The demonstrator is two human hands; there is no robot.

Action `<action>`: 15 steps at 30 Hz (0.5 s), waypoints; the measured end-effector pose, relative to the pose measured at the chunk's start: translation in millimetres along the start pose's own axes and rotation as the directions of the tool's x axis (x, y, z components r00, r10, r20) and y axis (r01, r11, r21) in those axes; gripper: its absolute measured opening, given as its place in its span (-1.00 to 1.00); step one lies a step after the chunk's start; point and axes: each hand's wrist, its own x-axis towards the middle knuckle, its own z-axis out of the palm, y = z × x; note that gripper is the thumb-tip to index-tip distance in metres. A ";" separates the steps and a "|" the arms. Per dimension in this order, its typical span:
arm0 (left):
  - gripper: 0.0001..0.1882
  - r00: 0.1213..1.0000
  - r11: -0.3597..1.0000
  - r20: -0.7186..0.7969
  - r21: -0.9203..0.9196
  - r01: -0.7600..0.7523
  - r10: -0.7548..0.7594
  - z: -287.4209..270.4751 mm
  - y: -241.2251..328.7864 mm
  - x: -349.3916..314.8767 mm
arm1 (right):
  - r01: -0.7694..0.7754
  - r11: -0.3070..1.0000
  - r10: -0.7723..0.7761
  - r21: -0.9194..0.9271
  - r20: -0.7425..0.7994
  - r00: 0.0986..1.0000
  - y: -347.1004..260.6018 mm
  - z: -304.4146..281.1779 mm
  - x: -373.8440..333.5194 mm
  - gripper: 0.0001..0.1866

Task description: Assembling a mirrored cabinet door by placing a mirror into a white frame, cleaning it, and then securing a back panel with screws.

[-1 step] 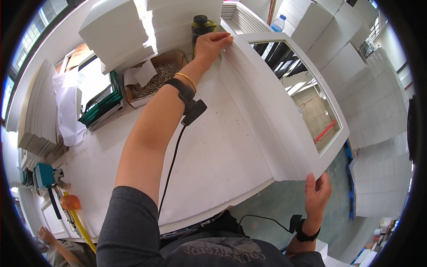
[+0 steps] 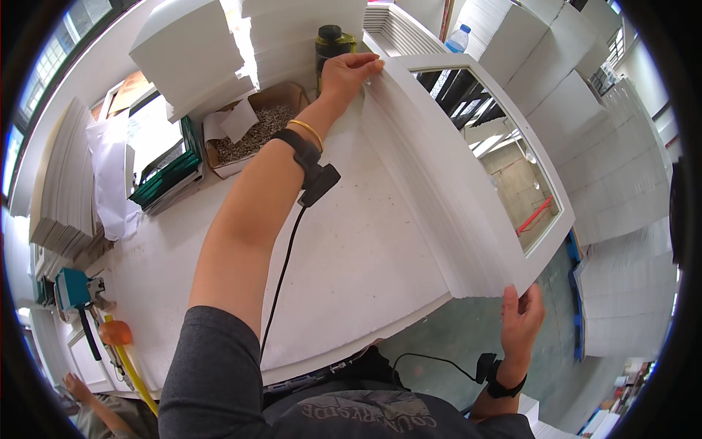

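Two own hands: the left hand [image 2: 342, 79] pinches the far corner of the framed panel [image 2: 462, 164]; the right hand [image 2: 523, 314] has thumb and fingers at its near corner, grip firmness impossible to tell.
Framed panel: one, white, lying atop a layered white stack [image 2: 420, 183] at the right end of the table [image 2: 351, 241].
Done so far: one mirror [image 2: 512, 164] appears already seated in its frame.
Left to do: nothing visibly unfinished; anything more cannot be judged.
Stack layers: too fine to count.
Bottles: two, a dark bottle [image 2: 333, 45] and a clear bottle [image 2: 458, 40].
Cardboard box [image 2: 290, 94]: one, its small contents uncountable.
Teal power tool [image 2: 72, 289]: one.
Co-worker's hand [image 2: 75, 386]: one.
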 end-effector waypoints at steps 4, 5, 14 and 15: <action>-0.72 1.000 0.997 0.010 0.074 -0.015 0.014 -1.1 3.3 -0.8 | 0.021 1.000 -0.021 0.007 -0.003 1.000 -9.3 1.7 0.6 -0.71; -0.73 1.000 0.996 0.015 0.085 -0.028 0.026 -1.2 4.2 -0.6 | 0.020 1.000 -0.020 0.006 -0.003 1.000 -9.4 1.8 0.7 -0.71; -0.75 0.998 0.998 0.008 0.007 0.060 -0.060 2.6 7.6 -3.4 | -0.074 0.997 0.074 0.029 -0.007 0.997 -17.2 -2.2 -0.9 -0.70; -0.75 0.997 0.997 0.017 -0.038 0.073 -0.073 4.0 5.2 -3.3 | -0.097 0.995 0.097 0.025 -0.011 0.995 -17.1 -3.3 -1.8 -0.71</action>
